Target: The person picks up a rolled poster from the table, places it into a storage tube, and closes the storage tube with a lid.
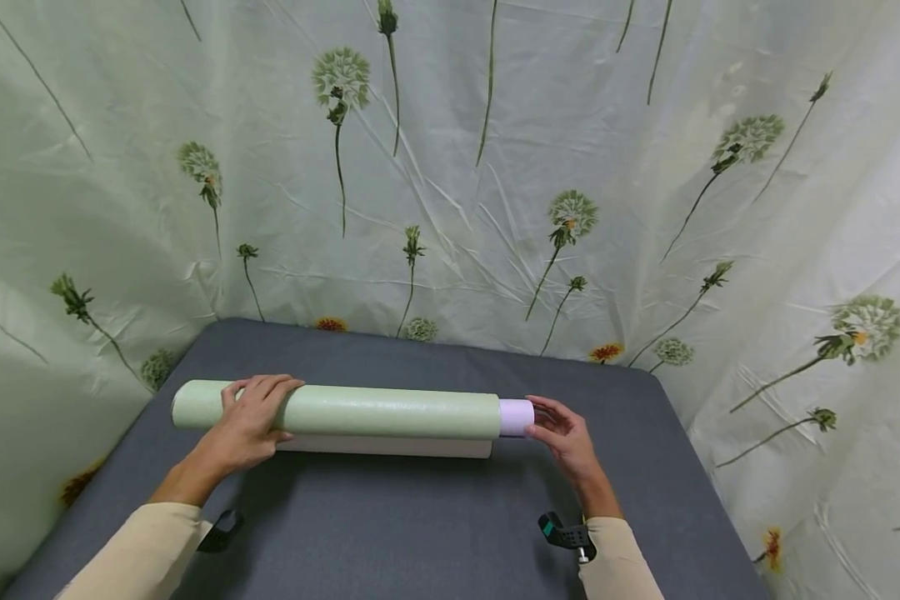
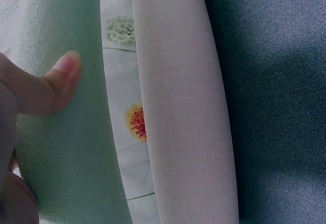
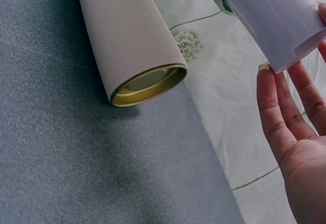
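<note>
A long pale green tube (image 1: 397, 412) with an embossed surface is held level above the table. My left hand (image 1: 246, 427) grips it near its left end, thumb along the near side, as the left wrist view also shows. From the tube's right end sticks out a roll of lilac paper (image 1: 516, 418). My right hand (image 1: 566, 439) holds that roll by its outer end, with thumb and fingertips round the edge; an overlapping edge of the sheet shows in the right wrist view. Below the green tube lies a pinkish-white tube (image 1: 405, 447), whose gold-rimmed end (image 3: 147, 101) faces right.
All this is over a table with a dark grey cloth (image 1: 420, 517). White curtains (image 1: 450, 275) printed with dandelions and flowers hang behind it and along both sides. Black straps (image 1: 566, 533) sit at both wrists.
</note>
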The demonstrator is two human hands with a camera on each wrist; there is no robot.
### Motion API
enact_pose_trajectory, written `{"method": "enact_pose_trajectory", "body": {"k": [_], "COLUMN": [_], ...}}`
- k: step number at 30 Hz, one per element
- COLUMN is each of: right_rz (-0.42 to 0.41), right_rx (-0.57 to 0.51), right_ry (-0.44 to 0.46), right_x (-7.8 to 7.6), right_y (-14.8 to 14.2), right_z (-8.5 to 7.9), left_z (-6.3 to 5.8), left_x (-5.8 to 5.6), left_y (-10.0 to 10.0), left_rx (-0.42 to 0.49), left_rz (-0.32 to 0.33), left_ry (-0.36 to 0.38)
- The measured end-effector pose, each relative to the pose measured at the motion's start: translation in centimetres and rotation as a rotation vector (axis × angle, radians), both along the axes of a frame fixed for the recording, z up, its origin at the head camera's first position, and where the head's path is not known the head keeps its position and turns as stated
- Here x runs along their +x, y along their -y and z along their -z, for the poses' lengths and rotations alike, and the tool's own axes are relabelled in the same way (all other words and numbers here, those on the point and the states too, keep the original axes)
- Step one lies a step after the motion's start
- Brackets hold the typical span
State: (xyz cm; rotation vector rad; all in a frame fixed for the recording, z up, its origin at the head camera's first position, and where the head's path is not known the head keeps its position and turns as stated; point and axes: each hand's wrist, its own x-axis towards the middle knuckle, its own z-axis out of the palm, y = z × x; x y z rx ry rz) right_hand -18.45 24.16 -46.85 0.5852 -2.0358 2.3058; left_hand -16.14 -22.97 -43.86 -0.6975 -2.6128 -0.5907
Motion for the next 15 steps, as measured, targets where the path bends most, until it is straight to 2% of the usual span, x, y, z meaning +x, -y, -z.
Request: {"method": "enact_pose_trajectory", "body": {"k": [7,15], "right_rz": [0.024,-0.005], "right_rx": [0.020,0.010], "right_ry": [0.040,0.049], "right_x": [0.04,0.25], "right_y": [0.59,1.06], "right_z": [0.01,0.16], "left_z": [0.22,0.18], "left_x": [0.16,0.16], "left_y": [0.07,0.00], "left_rx": [0.012,0.006], "left_rz": [0.002,-0.001], "left_ry": [-0.022,-0.015]}}
